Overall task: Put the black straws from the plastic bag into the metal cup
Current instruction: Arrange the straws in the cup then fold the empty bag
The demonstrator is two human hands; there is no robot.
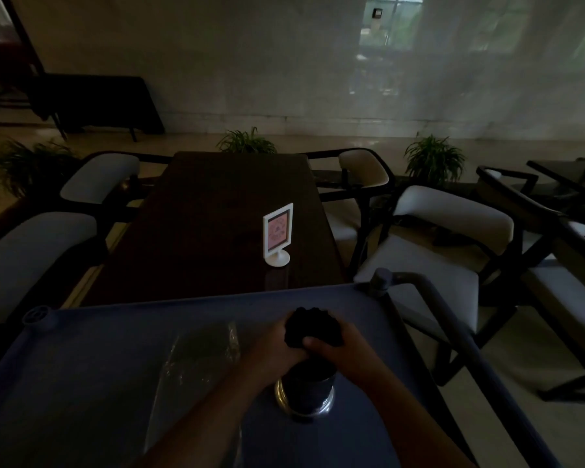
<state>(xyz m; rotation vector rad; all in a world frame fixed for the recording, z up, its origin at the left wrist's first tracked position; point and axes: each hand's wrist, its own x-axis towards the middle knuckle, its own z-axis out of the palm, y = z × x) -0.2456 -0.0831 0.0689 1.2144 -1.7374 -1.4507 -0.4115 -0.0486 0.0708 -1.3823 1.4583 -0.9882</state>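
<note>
A bundle of black straws [313, 324] stands upright in the metal cup [306, 391] on the blue cart top [98, 349]. Both hands wrap the bundle just above the cup's rim. My left hand [277, 346] grips it from the left. My right hand [331, 349] grips it from the right, fingers curled over the straws. The clear plastic bag [196, 359] lies flat on the cart to the left of the cup, under my left forearm. The scene is dim, and I cannot tell whether the bag holds any straws.
Beyond the cart stands a dark wooden table [217, 214] with a white sign holder [277, 233]. Cushioned chairs [436, 238] flank it on both sides. The cart's raised handle bar [453, 325] runs along its right edge. Potted plants [433, 158] sit by the far wall.
</note>
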